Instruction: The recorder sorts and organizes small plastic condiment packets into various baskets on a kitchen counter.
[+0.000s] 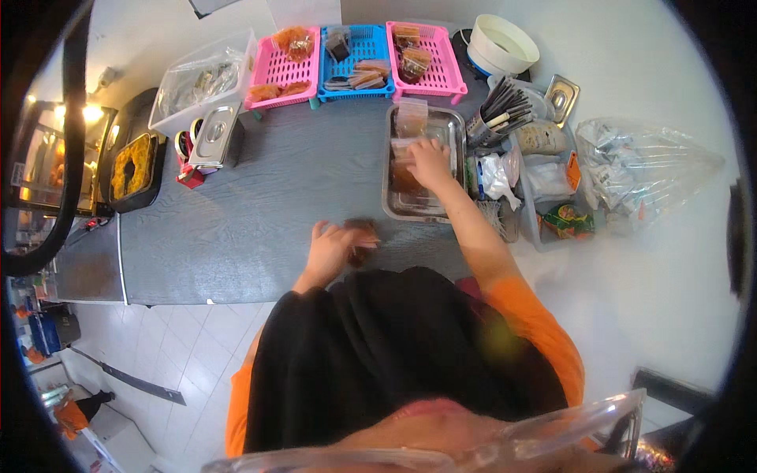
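Near the front edge of the dark wood-grain table (236, 236), my left hand (331, 248) holds a small clear bag with dark reddish-brown contents (361, 254), blurred by motion. My right hand (430, 164) reaches into a rectangular stainless-steel tray (393, 207), its fingers on a small clear zip bag in the middle. Whether those fingers grip the bag is unclear. Beneath the hand lies a bag with orange-brown contents (407, 179). One more zip bag (411, 118) rests at the tray's far end, partly over its rim.
Behind stand pink (284, 74) and blue (355, 53) plastic baskets with small filled bags. A metal holder of dark sticks (488, 133) and plastic bins (532, 227) flank the tray's right. At left are a lidded steel container (216, 136) and a pan of yellow food (133, 168).
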Action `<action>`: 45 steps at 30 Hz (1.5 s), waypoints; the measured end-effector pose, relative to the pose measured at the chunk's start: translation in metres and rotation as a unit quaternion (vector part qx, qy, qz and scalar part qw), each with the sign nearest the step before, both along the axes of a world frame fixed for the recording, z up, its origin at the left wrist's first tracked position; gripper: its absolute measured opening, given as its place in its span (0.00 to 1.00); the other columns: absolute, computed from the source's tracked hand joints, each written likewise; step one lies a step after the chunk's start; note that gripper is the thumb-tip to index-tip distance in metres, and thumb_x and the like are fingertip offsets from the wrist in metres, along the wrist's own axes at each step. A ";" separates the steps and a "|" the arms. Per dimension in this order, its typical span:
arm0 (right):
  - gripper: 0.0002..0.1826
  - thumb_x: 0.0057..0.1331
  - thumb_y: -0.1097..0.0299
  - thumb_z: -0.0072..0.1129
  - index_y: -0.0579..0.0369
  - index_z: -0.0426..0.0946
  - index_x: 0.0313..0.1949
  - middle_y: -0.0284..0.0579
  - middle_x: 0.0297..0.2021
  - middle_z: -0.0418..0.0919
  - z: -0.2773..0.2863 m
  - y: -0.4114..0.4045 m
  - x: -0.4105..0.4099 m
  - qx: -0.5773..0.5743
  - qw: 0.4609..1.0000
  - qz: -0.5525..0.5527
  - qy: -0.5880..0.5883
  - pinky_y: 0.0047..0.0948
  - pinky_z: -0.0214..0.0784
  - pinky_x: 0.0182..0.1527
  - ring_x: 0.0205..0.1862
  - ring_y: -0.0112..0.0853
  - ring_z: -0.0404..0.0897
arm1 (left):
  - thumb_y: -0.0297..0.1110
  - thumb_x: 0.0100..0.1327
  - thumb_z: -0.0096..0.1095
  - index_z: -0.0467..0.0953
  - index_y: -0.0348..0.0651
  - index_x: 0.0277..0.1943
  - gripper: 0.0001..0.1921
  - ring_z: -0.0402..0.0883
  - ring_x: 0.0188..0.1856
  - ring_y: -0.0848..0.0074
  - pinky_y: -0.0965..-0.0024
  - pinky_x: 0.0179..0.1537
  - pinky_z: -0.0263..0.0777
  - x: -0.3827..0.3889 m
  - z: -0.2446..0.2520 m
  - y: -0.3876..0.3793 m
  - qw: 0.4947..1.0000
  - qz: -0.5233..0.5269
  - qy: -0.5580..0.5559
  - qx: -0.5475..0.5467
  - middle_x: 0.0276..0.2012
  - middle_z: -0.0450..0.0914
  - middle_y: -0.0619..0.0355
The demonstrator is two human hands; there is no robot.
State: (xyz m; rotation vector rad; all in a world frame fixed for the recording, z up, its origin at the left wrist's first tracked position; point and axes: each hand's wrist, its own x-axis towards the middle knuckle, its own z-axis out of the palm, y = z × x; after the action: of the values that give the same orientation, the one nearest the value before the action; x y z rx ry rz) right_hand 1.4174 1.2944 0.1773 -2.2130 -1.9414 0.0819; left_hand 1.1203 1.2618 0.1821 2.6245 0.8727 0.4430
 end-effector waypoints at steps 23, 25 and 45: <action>0.05 0.56 0.70 0.53 0.55 0.76 0.29 0.53 0.30 0.77 -0.007 0.001 0.021 -0.023 0.993 0.084 0.078 0.43 0.70 0.39 0.36 0.48 0.77 | 0.28 0.48 0.59 0.77 0.49 0.31 0.05 0.74 0.43 0.70 0.55 0.50 0.60 0.006 -0.005 -0.011 0.997 0.025 0.051 0.046 0.35 0.76 0.65; 0.05 0.55 0.71 0.52 0.56 0.76 0.29 0.54 0.28 0.77 0.010 0.000 0.012 -0.037 0.991 0.098 0.079 0.44 0.70 0.37 0.34 0.49 0.78 | 0.29 0.49 0.58 0.77 0.49 0.31 0.05 0.73 0.42 0.70 0.57 0.49 0.61 0.006 -0.010 -0.012 0.998 0.035 0.032 0.049 0.36 0.76 0.65; 0.09 0.56 0.66 0.58 0.57 0.79 0.33 0.52 0.31 0.77 -0.003 -0.042 -0.111 -0.157 0.874 0.325 0.326 0.39 0.69 0.39 0.36 0.44 0.77 | 0.28 0.46 0.61 0.79 0.50 0.33 0.09 0.75 0.37 0.68 0.63 0.39 0.64 -0.005 -0.018 -0.016 0.994 0.101 -0.045 0.017 0.37 0.78 0.65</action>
State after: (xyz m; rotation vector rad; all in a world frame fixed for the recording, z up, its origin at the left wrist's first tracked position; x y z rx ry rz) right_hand 1.3059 1.2522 0.1742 -1.2658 -2.2124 1.1423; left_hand 1.1155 1.2457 0.1646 2.5351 1.1135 0.6274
